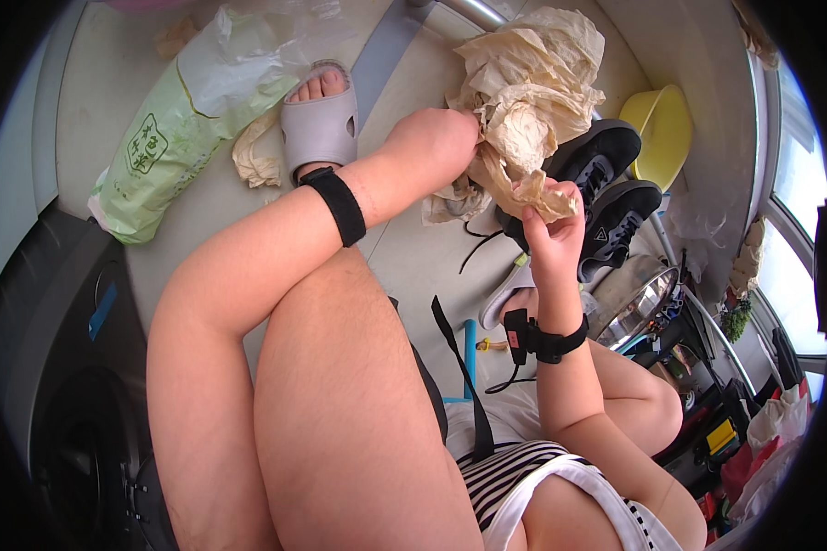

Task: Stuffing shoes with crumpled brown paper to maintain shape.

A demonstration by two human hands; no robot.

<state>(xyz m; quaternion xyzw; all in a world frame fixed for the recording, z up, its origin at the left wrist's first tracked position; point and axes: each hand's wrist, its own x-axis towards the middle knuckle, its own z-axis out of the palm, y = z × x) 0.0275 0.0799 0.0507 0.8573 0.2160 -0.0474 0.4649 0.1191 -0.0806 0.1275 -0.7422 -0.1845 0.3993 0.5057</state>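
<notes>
My left hand [441, 144] is closed at the near left edge of a large bunch of crumpled tan paper [537, 76], its fingertips partly hidden. My right hand [558, 227], below and to the right, pinches a twisted strip of the same thin paper [548, 200] between thumb and fingers. The strip runs up towards the bunch. Beside and partly behind the paper lie a pair of black lace-up shoes [617, 220]. A loose piece of crumpled tan paper [255, 155] rests on the floor by my slipper [322, 124]. Black straps circle both wrists.
A green and white plastic package [172, 131] lies at the upper left. At the right are a yellow plastic basin [661, 138], a shiny metal bowl [634, 303] and metal tubes. A dark appliance [76, 386] stands at the left. Clutter and plastic bags fill the lower right.
</notes>
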